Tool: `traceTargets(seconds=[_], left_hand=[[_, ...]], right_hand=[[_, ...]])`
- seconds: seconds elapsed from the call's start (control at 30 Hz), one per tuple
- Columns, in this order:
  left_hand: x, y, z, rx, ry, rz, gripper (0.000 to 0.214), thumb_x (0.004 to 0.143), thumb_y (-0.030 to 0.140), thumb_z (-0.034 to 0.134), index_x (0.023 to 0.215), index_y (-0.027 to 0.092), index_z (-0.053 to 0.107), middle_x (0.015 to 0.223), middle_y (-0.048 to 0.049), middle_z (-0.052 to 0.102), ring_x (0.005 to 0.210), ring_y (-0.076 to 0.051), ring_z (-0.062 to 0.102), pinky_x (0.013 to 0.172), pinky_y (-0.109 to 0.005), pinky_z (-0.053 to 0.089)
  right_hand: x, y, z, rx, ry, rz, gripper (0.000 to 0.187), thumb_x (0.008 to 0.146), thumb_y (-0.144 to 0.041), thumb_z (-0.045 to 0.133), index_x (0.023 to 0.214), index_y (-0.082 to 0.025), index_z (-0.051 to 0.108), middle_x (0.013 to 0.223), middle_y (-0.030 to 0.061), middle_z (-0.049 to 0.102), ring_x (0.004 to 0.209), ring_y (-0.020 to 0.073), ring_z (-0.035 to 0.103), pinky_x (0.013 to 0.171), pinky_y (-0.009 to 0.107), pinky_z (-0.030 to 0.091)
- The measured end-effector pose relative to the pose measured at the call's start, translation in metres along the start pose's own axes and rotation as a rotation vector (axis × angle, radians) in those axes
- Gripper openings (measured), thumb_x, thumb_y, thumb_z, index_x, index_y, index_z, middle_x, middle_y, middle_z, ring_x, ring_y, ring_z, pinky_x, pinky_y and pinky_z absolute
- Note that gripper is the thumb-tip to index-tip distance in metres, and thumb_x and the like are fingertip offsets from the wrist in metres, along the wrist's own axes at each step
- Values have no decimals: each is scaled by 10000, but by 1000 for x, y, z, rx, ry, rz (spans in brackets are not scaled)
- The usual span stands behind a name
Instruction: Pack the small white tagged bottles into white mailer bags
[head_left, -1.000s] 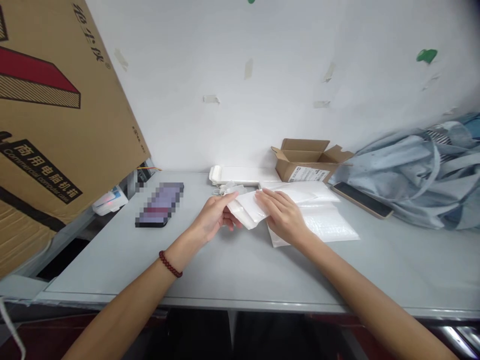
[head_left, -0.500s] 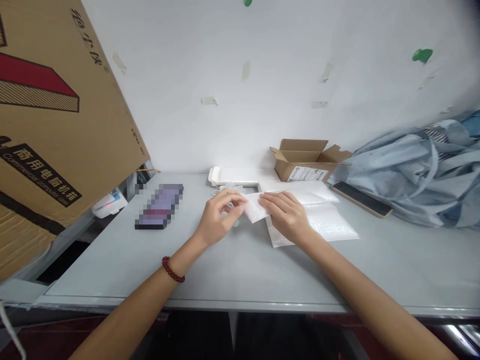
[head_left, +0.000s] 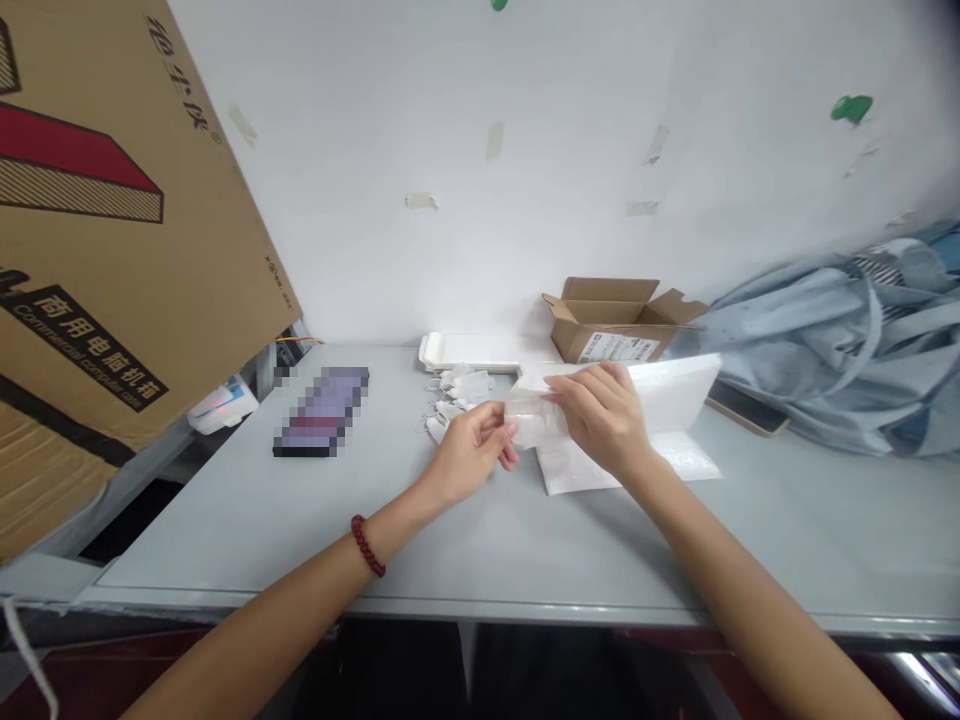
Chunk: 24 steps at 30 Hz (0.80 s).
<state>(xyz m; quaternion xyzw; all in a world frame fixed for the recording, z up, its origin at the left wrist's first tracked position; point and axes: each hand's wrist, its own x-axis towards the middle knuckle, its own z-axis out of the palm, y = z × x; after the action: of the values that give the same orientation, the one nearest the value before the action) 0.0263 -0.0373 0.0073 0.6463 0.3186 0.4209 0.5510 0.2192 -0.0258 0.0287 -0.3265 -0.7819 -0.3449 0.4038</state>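
My left hand (head_left: 472, 450) pinches the left edge of a small white translucent plastic packet (head_left: 529, 420), thumb and fingers together. My right hand (head_left: 606, 418) grips the packet's other end, its fingers bent over the top. Beneath and behind the right hand lies a larger white plastic sheet (head_left: 637, 478), glossy and folded. Its upper flap (head_left: 679, 392) stands raised behind the wrist. Whether the right fingers also hold that flap is hidden. Just beyond my left hand is a small pile of white tag-like pieces (head_left: 457, 388) with thin loops.
A flat white box (head_left: 480, 350) lies against the wall. To its right stands an open brown carton (head_left: 615, 330) with a label. A phone (head_left: 746, 410) lies beside grey-blue cloth (head_left: 810, 350). At left are a blurred dark device (head_left: 322, 412) and a large cardboard box (head_left: 142, 260).
Both hands have moved right with the packet. The sheet's upper flap has lifted off the table. More of the tag-like pieces shows behind my left hand.
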Motion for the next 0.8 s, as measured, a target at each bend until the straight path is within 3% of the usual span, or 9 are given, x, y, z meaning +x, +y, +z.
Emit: traceTargets(seconds=[0.07, 0.13, 0.33, 0.4, 0.5, 0.63, 0.8], left_hand=[[-1, -3, 4, -112, -67, -37, 379, 856, 326, 573, 1169, 130, 489, 747, -12, 589, 610, -135, 588, 596, -298, 513], [-3, -5, 6, -175, -152, -67, 533, 845, 320, 600, 1303, 154, 385, 816, -27, 599, 686, -151, 616, 672, -330, 524], [-10, -10, 10, -258, -332, -179, 930, 832, 309, 645, 1498, 214, 2, 930, -74, 618, 868, -189, 644, 868, -413, 455], [-11, -12, 10, -290, -360, -204, 1006, 815, 285, 671, 1495, 259, -69, 997, -85, 604, 924, -194, 640, 895, -418, 438], [-12, -14, 9, -269, -434, -274, 964, 799, 262, 691, 1505, 268, 35, 1110, -119, 584, 998, -198, 619, 947, -419, 401], [-13, -13, 8, -186, -514, -324, 816, 809, 265, 680, 1481, 153, 231, 1020, -119, 633, 1047, -208, 584, 993, -424, 350], [-13, -13, 7, -172, -556, -338, 849, 811, 266, 677, 1487, 126, 182, 1050, -121, 603, 1065, -205, 569, 970, -399, 368]], right_hand=[[-1, 5, 0, -8, -51, 7, 37, 887, -157, 549, 895, -172, 582, 639, 0, 632, 621, 132, 531, 692, 287, 367], [-2, 10, 0, -15, -139, 38, 95, 903, -194, 534, 843, -163, 601, 583, -4, 595, 582, 133, 517, 662, 281, 360], [-9, 20, 0, 41, -691, 329, 173, 895, -275, 524, 859, -177, 663, 646, 45, 667, 573, 175, 577, 553, 271, 323], [-11, 22, 1, 76, -796, 429, 193, 889, -320, 530, 909, -195, 675, 699, 58, 691, 633, 197, 615, 545, 265, 326], [-13, 25, 4, 113, -849, 514, 216, 881, -359, 537, 934, -207, 681, 763, 70, 706, 715, 218, 640, 576, 268, 354], [-14, 27, 7, 119, -905, 593, 231, 866, -394, 551, 925, -212, 680, 738, 67, 690, 708, 215, 628, 573, 266, 356], [-15, 30, 6, 166, -962, 648, 243, 807, -440, 607, 859, -211, 670, 704, 55, 658, 666, 201, 588, 538, 257, 335]])
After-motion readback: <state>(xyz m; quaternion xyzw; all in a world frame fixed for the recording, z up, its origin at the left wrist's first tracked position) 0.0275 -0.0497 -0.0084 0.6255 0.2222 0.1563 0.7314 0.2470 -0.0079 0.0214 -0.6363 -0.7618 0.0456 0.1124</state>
